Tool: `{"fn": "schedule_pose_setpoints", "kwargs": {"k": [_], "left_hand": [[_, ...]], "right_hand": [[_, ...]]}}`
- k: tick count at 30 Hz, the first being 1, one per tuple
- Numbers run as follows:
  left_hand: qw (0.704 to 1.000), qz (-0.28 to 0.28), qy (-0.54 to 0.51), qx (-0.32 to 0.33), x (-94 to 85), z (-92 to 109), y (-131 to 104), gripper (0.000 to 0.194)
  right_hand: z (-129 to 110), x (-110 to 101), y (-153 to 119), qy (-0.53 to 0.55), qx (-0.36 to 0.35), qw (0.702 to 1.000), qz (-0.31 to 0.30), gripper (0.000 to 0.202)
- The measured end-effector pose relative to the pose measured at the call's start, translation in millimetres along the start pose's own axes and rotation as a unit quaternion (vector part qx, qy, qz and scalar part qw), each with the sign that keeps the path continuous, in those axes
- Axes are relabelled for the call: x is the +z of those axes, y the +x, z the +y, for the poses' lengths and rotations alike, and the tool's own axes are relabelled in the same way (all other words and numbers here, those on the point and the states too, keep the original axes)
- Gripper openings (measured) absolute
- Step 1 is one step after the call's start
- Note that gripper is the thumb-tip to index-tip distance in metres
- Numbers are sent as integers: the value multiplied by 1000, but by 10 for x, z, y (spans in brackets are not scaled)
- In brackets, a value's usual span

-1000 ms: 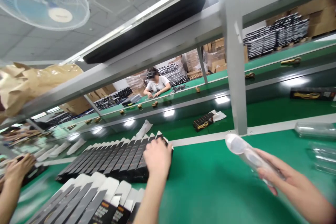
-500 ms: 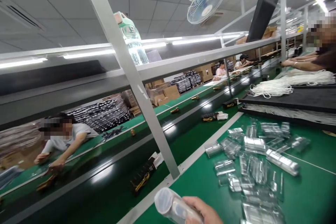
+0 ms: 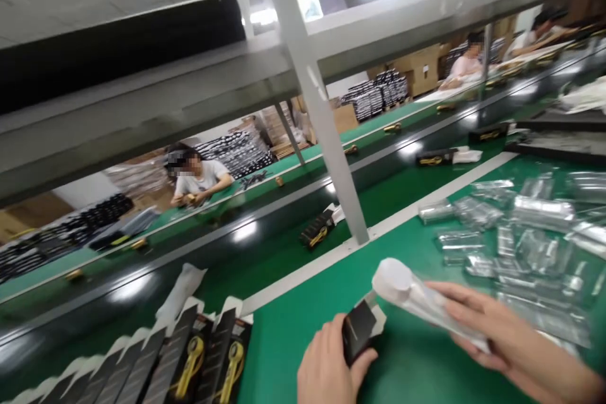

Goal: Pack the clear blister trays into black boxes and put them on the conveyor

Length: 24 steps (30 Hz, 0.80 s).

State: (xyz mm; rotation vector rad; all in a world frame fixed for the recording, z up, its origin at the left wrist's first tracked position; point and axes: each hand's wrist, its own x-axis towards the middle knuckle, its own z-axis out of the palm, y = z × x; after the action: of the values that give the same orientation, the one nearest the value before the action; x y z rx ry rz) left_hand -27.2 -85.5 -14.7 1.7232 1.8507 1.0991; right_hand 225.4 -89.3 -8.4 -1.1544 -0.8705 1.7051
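My left hand is wrapped around a small black carton, whose end flaps stand open toward the upper right. In my right hand is a white plastic-wrapped shower head, judging by its round end and long handle. Its round end points left and sits close to the carton's open flaps; whether they touch I cannot tell. Clear plastic packs lie heaped on the green table behind my right hand. To the left of my left hand stands a row of black cartons printed with a gold shower head.
A slanting metal post rises from the table's edge rail. Beyond it runs a dark conveyor carrying scattered gold pieces and cartons. A co-worker sits across the conveyor. Black trays stand at the far right.
The view has swung down and left. My left hand with the black carton and the carton row have come into view. The wrapped shower head stays in my right hand.
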Motion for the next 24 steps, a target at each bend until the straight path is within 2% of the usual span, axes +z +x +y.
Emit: {"fn": "schedule_pose_setpoints", "kwargs": {"k": [3,6,12,14,18,22,24], "left_hand": [[999,25,-29,6,-3,-50,-21,49],[998,45,-43,0,-37,-28,-42,49],[999,33,-32,21,-66,-60,-41,51],[998,13,-35,45,-90,-100,-39,53],[989,-85,2,119,-183,-150,-38,60],[975,-139,35,167,-178,-113,-81,60],[973,-138,33,183,-103,-95,-126,60]], "right_hand": [[-108,-98,-21,36,26,999,-28,54],[-158,-147,-13,23,29,997,-63,52],[-135,-90,-3,-9,21,997,-70,54],[-120,-45,4,-53,30,995,-80,53],[-146,-41,11,-173,61,972,-144,53],[-206,-55,-2,-262,59,955,-129,40],[-200,17,-1,-291,33,948,-124,26]]}}
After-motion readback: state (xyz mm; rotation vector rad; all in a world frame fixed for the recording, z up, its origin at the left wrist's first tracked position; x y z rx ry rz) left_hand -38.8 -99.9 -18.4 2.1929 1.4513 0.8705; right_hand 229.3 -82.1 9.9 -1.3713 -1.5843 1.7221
